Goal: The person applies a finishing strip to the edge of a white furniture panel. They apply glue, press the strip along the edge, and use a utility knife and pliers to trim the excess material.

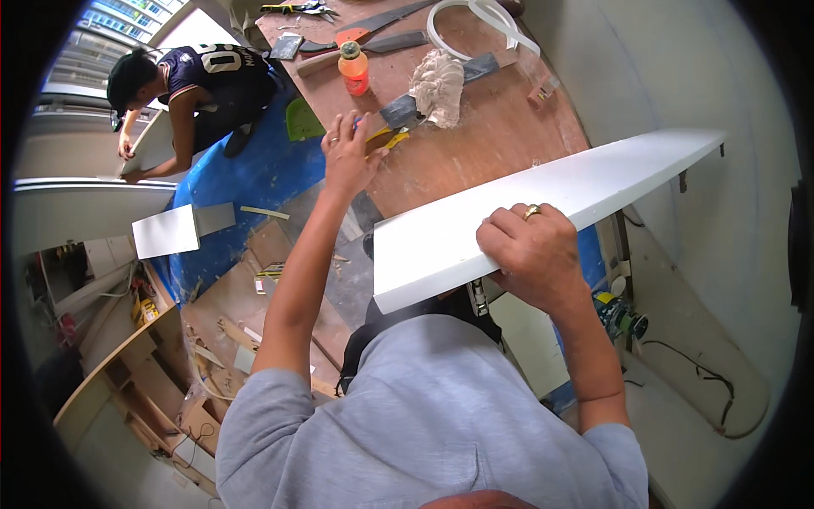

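My right hand (532, 254) grips the long edge of a white cabinet door panel (593, 191), fingers curled over it. The panel lies tilted across my front and stretches to the far right. Metal hinges, one of them a near hinge (478, 297), stick out below its near edge. My left hand (348, 155) reaches over the left edge of the wooden worktable (483, 161), fingers stretched and apart from the thumb. Right beside its fingers lies a yellow tool (392, 141), partly hidden, whose kind I cannot make out. A small blue-and-red thing shows at the fingertips.
On the table are an orange bottle (354, 69), a crumpled cloth (437, 88), handsaws (373, 32), pliers (309, 10) and a coiled white strip (475, 25). A person (195, 97) crouches at far left. A green dustpan (301, 120) and wood scraps lie below.
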`<state>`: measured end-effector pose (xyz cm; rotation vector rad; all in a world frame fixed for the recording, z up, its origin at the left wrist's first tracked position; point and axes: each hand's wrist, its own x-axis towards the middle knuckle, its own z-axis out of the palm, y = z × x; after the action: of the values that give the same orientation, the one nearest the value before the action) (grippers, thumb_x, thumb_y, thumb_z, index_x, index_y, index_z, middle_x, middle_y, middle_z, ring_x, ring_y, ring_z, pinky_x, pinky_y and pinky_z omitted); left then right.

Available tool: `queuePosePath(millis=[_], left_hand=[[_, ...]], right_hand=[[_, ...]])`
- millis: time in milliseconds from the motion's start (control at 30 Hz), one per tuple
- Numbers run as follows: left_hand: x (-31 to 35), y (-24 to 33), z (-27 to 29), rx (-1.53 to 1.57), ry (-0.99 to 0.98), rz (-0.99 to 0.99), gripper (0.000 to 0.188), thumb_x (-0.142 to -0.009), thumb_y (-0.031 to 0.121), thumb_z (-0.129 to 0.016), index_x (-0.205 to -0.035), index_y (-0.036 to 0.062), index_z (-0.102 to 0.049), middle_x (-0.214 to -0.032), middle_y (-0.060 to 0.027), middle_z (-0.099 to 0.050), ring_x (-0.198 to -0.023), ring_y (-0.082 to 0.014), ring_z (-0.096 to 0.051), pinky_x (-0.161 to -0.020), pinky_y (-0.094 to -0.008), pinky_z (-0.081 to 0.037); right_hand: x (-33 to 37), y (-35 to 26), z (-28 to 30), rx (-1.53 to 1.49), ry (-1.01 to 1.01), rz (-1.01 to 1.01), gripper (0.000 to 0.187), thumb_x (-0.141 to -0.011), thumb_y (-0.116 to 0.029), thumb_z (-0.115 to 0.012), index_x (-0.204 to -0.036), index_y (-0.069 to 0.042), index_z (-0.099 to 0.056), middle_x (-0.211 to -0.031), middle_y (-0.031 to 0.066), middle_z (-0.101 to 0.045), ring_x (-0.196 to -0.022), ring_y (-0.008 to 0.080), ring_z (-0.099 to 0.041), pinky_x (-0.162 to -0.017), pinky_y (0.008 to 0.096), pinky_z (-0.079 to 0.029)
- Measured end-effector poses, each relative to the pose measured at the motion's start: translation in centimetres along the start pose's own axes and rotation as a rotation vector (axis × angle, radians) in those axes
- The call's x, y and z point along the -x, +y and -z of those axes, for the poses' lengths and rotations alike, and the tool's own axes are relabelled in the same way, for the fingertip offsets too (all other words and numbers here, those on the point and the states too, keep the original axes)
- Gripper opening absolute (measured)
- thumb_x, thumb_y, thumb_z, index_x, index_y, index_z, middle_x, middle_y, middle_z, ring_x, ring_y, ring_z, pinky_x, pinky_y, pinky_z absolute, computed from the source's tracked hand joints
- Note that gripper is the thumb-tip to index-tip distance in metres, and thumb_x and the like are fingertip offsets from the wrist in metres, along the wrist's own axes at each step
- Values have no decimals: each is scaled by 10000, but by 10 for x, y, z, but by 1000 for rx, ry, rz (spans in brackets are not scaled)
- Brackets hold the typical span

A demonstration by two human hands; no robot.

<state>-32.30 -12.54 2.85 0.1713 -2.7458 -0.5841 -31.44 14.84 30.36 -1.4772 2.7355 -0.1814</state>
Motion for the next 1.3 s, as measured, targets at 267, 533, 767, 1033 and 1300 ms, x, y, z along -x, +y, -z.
queuePosePath(millis=[267,533,767,1033,1300], left_hand=[[-38,2,-49,153,-95,59,623,-812,155,-792,-1397,87,-588,-1345,-179,-600,-1250,-416,-567,-1002,-486,-466],[-55,-12,-40,-32,-43,-18,437,-944,250,-651,-1339,73,-585,-1248,-229,-659,-1074,-451,-666,-866,-545,-549],[-33,-44,-20,-20,159,-179,394,-899,232,-721,-1261,87,-665,-1193,-179,-707,-1026,-428,-690,-883,-486,-558],[151,-117,80,147,73,281,237,-960,219,-715,-1113,43,-755,-986,-122,-770,-856,-231,-737,-801,-353,-565],[470,-98,38,387,-375,1168,202,-942,227,-694,-1019,62,-782,-778,-79,-731,-699,-171,-679,-647,-341,-528]], right_hand=[[7,-1,-1,26,-4,-7,128,-724,-148,-701,-796,-153,-594,-714,7,-573,-664,193,-637,-565,355,-443],[12,5,-10,-46,96,44,175,-793,-238,-752,-941,-160,-699,-827,66,-709,-765,263,-742,-633,399,-551],[3,4,-6,-73,133,49,91,-854,-182,-655,-877,-102,-618,-810,79,-680,-820,282,-731,-704,422,-566],[9,-4,3,9,84,33,226,-734,-189,-754,-832,-108,-568,-777,65,-645,-768,294,-694,-655,431,-519],[14,-2,-8,-19,123,80,249,-733,-173,-777,-841,-87,-570,-782,102,-657,-767,339,-687,-661,463,-511]])
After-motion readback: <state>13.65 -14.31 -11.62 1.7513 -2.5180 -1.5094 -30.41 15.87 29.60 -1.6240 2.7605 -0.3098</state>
